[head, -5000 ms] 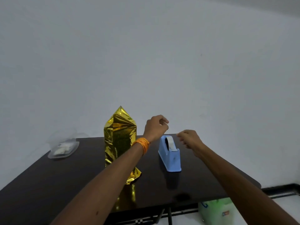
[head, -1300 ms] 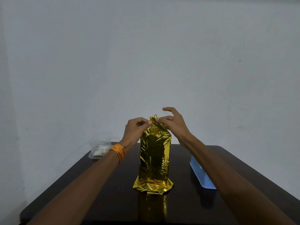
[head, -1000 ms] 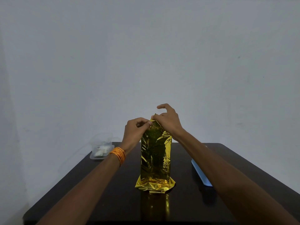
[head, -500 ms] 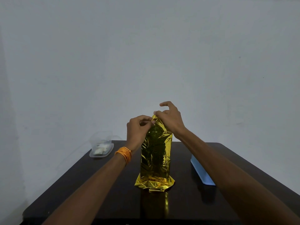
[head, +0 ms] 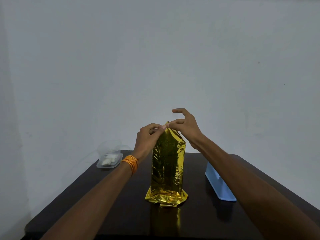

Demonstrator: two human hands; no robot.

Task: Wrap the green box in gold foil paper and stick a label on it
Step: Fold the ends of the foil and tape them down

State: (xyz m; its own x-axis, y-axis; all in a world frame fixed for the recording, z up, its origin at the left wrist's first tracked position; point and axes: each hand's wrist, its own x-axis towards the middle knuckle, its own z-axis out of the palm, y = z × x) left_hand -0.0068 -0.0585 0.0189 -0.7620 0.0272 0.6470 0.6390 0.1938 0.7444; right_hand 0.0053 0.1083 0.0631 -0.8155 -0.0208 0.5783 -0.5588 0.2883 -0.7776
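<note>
Foil peak first: we pinch the pointed top of the gold-wrapped box (head: 167,163) from both sides. Our left hand (head: 148,137) closes thumb and forefinger on the left of the tip, and our right hand (head: 186,129) closes thumb and middle fingers on the right of it, with the index finger lifted clear above. Both grips are clamped on the foil itself; whether a strip of tape sits between our fingertips we cannot tell.

The box stands upright at the middle of the dark table (head: 110,213), its loose foil skirt splayed out at the base. The blue tape dispenser (head: 218,184) lies to the right of the box, partly behind our right forearm, and a clear plastic container (head: 109,161) sits well to the left of the box at the table's far edge.

Five seconds ago our hands were at the dispenser, with the box standing to the left of it. Since then they have come to the peak, and over the last second they have barely shifted, only the right fingers opening a little. We read this as the top fold being sealed. No green shows on the box, so the wrapping looks nearly done, though the skirt at the bottom still looks unfolded. No label is on the side we see.
</note>
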